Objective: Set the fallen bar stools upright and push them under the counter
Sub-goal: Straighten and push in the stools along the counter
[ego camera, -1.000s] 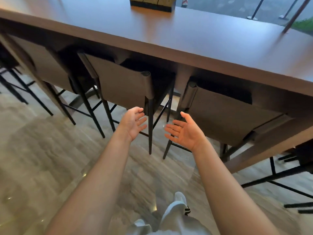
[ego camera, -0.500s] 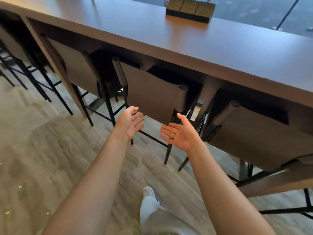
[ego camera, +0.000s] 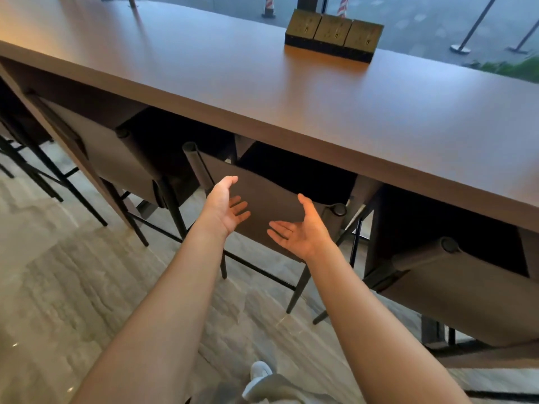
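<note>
Three bar stools stand upright, tucked under the long brown counter (ego camera: 291, 91). The middle stool (ego camera: 271, 196) has a grey-brown backrest and thin black legs. My left hand (ego camera: 223, 207) hovers open in front of the left side of its backrest, palm turned right. My right hand (ego camera: 300, 230) hovers open in front of the backrest's right side, palm up and facing left. Neither hand holds anything. A second stool (ego camera: 125, 167) stands to the left and a third stool (ego camera: 463, 290) to the right.
A brown block of three socket boxes (ego camera: 332, 35) sits on the counter's far side by the window. A slanted counter support (ego camera: 67, 158) stands left of the stools. More black stool legs (ego camera: 26, 161) show at far left. Grey stone floor (ego camera: 73, 287) lies below.
The view has swung left and nearer to the counter. Both open hands have risen and now face the middle stool's backrest instead of the gap between two stools.
</note>
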